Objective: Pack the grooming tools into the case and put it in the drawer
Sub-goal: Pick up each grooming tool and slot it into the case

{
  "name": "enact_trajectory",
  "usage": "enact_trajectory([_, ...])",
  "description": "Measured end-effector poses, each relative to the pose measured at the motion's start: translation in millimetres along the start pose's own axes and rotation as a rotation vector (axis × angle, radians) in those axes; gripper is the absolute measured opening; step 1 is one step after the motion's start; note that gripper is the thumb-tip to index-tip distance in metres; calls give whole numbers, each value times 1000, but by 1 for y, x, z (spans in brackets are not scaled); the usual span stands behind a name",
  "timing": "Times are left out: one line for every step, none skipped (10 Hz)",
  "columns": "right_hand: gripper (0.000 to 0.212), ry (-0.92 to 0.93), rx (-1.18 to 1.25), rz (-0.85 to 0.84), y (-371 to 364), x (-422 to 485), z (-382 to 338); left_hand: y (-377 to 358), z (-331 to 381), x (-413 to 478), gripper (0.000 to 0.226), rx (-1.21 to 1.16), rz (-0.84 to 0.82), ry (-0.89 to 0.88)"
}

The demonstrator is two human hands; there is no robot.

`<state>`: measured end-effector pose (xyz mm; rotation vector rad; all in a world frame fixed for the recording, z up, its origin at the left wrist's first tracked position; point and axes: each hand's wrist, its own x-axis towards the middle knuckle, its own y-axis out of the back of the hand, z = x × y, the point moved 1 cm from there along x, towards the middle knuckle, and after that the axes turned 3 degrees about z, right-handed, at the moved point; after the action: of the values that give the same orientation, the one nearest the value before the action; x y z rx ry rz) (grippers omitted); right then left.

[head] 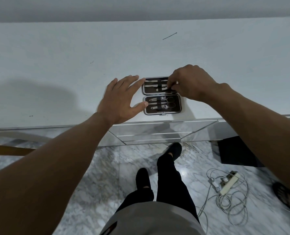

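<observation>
An open grooming case (180, 106) lies flat near the front edge of the white table (73, 65). Its near half holds nail clippers and scissors (164, 103) under an elastic band. Its far half holds thin metal tools (153, 83). My left hand (120, 100) rests open at the case's left side, with fingertips touching both halves. My right hand (190, 83) covers the far half's right end, its fingers pinched on a tool there. What exactly it pinches is mostly hidden.
A thin dark stick (169, 36) lies far back on the table. Mirrored drawer fronts (157, 133) sit just below the table edge. On the marble floor are a power strip with tangled cables (225, 185), a sandal (288, 197) and my own feet.
</observation>
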<state>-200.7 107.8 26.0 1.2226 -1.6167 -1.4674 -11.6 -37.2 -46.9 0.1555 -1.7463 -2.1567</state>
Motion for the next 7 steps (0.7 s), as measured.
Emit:
enact_trajectory([23, 7, -56, 16, -2, 2, -1, 0, 0, 0, 74, 0, 0, 2])
enact_trajectory([23, 37, -94, 37, -1, 2, -4, 0, 0, 0, 74, -3, -2, 4])
enact_trajectory([22, 39, -74, 33, 2, 1, -6, 0, 0, 0, 73, 0, 1, 2])
enact_trajectory([21, 26, -57, 6, 3, 3, -8, -1, -1, 0, 73, -1, -2, 2])
enact_trajectory([19, 0, -43, -6, 1, 4, -8, 0, -1, 0, 73, -2, -2, 3])
enact_trajectory([18, -7, -53, -20, -2, 3, -6, 0, 0, 0, 74, -2, -4, 3])
enact_trajectory([18, -3, -35, -45, -2, 3, -2, 0, 0, 0, 74, -4, -6, 5])
